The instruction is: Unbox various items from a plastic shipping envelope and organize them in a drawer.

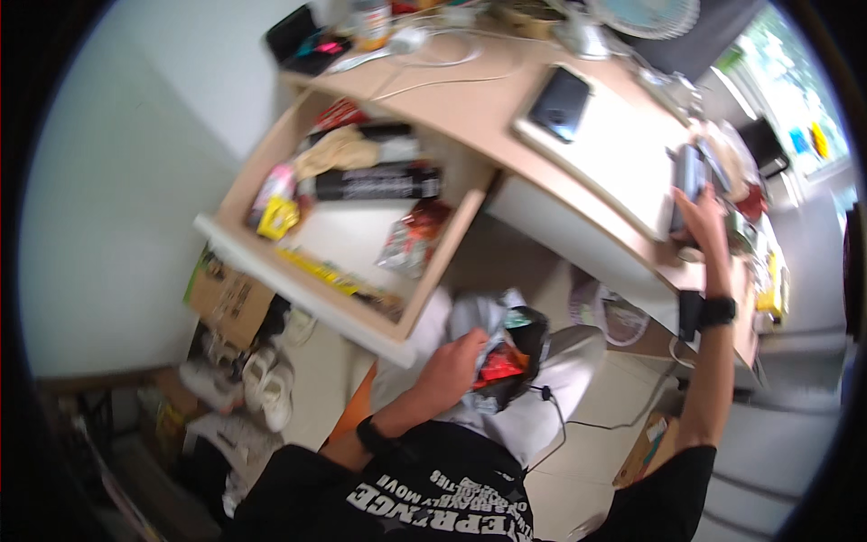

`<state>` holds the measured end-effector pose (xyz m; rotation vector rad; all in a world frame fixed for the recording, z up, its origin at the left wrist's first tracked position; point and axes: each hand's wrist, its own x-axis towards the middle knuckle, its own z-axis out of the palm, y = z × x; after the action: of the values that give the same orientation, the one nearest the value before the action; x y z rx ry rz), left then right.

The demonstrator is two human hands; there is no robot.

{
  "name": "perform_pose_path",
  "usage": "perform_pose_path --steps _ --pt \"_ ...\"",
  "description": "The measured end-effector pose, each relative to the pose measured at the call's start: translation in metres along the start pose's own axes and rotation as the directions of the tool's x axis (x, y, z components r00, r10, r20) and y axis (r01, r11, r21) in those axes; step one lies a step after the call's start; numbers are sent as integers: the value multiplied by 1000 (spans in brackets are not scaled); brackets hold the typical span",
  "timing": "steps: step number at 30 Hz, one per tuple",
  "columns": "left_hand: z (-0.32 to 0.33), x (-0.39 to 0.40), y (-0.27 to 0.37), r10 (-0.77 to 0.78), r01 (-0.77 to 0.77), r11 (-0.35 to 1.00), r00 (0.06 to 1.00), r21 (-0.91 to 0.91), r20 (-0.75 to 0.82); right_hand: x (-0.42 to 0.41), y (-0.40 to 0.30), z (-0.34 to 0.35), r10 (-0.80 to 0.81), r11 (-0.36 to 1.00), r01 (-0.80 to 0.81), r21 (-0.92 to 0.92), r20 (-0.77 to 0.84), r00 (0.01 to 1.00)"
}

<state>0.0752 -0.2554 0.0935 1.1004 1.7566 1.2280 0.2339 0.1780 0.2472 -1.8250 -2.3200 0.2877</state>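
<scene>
My left hand (pixel 455 369) grips the rim of an open grey plastic bag (pixel 477 315) on my lap. Red packets (pixel 501 362) show inside its dark mouth. At the desk's right end, my right hand (pixel 704 220) is against a dark grey object (pixel 687 179); blur hides whether the fingers close on it. To the left, an open drawer (pixel 433 267) holds a black cylindrical package (pixel 376 183), a beige cloth-like item (pixel 339 150), a yellow-and-pink packet (pixel 276 210), a clear packet with red contents (pixel 413 237) and a yellow strip (pixel 318 267) along its front.
A smartphone (pixel 561 101) lies on a white board (pixel 609 149) on the desk. White cables (pixel 447 82) cross the desktop, and a fan (pixel 643 13) stands behind. A cardboard box (pixel 230 295) and white shoes (pixel 271 389) are on the left. A black cable (pixel 563 420) hangs beside my lap.
</scene>
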Motion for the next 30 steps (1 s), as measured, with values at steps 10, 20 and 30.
perform_pose_path --steps 10,20,30 --pt "3 -1 -9 41 -43 995 999 -85 -35 -109 -124 -1 -654 756 609 -239 -246 715" --pt "1 3 -5 -32 36 998 998 -59 53 -178 -301 167 -942 331 942 47 75 327" --pt "-2 1 -16 -32 37 995 998 -93 56 -173 -324 211 -960 270 960 -81 55 275"
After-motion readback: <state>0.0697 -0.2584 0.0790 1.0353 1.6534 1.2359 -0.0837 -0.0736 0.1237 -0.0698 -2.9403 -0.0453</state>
